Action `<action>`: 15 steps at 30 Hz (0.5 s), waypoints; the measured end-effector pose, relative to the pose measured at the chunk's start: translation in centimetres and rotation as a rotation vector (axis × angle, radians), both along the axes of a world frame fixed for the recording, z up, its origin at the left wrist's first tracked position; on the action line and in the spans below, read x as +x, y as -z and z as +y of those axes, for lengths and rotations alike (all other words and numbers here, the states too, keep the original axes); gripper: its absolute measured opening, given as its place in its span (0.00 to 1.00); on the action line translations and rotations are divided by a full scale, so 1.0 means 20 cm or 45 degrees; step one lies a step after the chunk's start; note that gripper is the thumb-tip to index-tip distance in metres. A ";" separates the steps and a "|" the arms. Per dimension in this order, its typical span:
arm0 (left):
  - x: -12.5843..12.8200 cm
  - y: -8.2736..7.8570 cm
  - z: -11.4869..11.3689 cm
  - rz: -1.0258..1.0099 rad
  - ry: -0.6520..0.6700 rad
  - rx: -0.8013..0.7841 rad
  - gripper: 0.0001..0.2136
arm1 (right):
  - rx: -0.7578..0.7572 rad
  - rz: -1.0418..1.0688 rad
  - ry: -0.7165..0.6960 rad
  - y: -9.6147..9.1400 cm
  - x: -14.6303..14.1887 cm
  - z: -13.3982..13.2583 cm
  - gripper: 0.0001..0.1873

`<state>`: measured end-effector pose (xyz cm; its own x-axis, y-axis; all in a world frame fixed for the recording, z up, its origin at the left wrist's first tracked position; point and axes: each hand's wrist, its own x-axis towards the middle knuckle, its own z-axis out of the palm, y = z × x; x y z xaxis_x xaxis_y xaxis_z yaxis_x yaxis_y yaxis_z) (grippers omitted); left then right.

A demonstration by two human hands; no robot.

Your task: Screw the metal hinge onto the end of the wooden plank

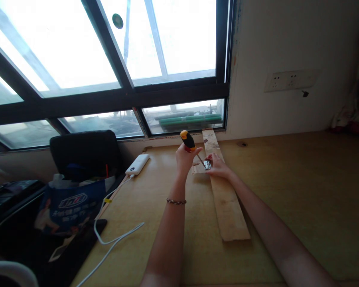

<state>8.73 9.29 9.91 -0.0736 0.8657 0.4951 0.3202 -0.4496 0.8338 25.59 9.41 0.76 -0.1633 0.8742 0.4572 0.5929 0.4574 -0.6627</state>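
Observation:
My left hand (184, 159) is closed around a screwdriver (188, 140) with a yellow and black handle. Its shaft slants down to the right, with the tip at a small silver metal hinge (208, 164). The fingers of my right hand (218, 166) hold that hinge where a long wooden board (227, 207) meets a shorter wood piece (200, 169) jutting out to the left. The long board lies flat and runs from near the window toward me. Whether a screw sits under the tip is too small to tell.
The boards rest on a wooden table (287, 207). Left on it are a white power bank (137, 164) and its white cable (113, 241). Beyond the table's left edge are a black chair (85, 153) and a blue bag (71, 207). A window and wall stand behind.

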 end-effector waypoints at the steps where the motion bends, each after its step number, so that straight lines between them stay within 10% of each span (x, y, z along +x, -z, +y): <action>1: 0.00 0.00 0.00 -0.018 0.024 0.007 0.17 | 0.001 -0.008 0.001 0.00 0.00 0.00 0.29; 15: 0.06 0.02 0.00 -0.238 0.695 0.064 0.14 | 0.029 -0.025 0.010 0.01 0.00 0.01 0.30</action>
